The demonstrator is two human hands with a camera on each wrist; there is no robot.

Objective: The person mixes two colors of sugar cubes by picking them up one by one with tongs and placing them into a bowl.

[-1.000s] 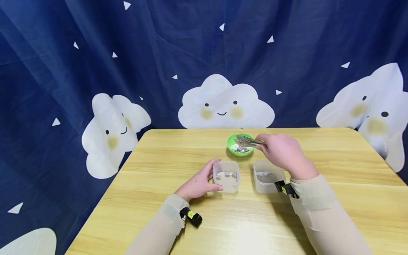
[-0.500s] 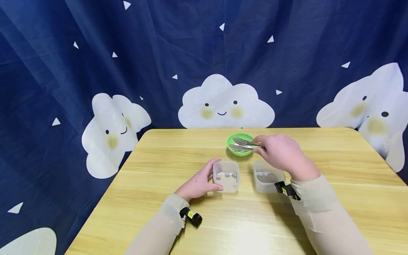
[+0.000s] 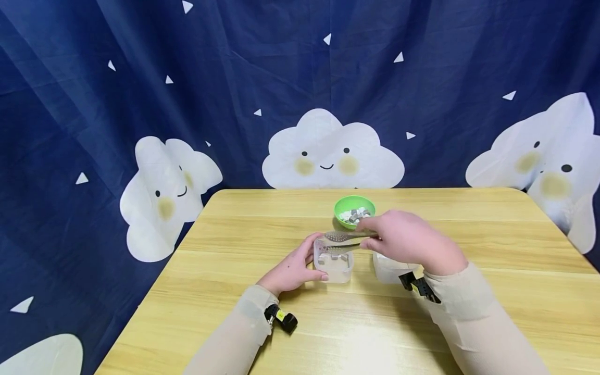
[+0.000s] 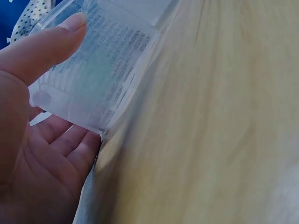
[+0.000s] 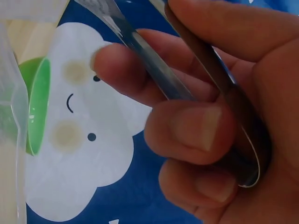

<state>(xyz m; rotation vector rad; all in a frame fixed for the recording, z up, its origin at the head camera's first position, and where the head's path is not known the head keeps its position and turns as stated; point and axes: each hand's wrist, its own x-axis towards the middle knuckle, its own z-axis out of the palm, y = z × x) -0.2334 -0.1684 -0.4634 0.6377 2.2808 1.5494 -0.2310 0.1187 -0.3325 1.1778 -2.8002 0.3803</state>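
Note:
My left hand (image 3: 292,268) grips a clear plastic container (image 3: 338,275) standing on the table, thumb on its near side and fingers at the far side. Several small grey and white pieces lie inside. In the left wrist view, the thumb presses the container's printed wall (image 4: 100,60). My right hand (image 3: 405,237) holds metal tongs (image 3: 344,236) with perforated tips. Those tips hang over the left container with a gap between them. In the right wrist view, fingers curl round the tongs' arms (image 5: 154,65). A second clear container (image 3: 389,273) sits partly hidden under the right hand.
A green bowl (image 3: 351,202) with several small grey and white blocks (image 3: 353,214) stands behind the two containers. The wooden table (image 3: 225,250) reaches back to a blue curtain (image 3: 300,62) printed with clouds.
My right hand has brought the tongs from over the green bowl toward me and left, above the left container. The bowl's blocks now show uncovered. My left hand has stayed in place.

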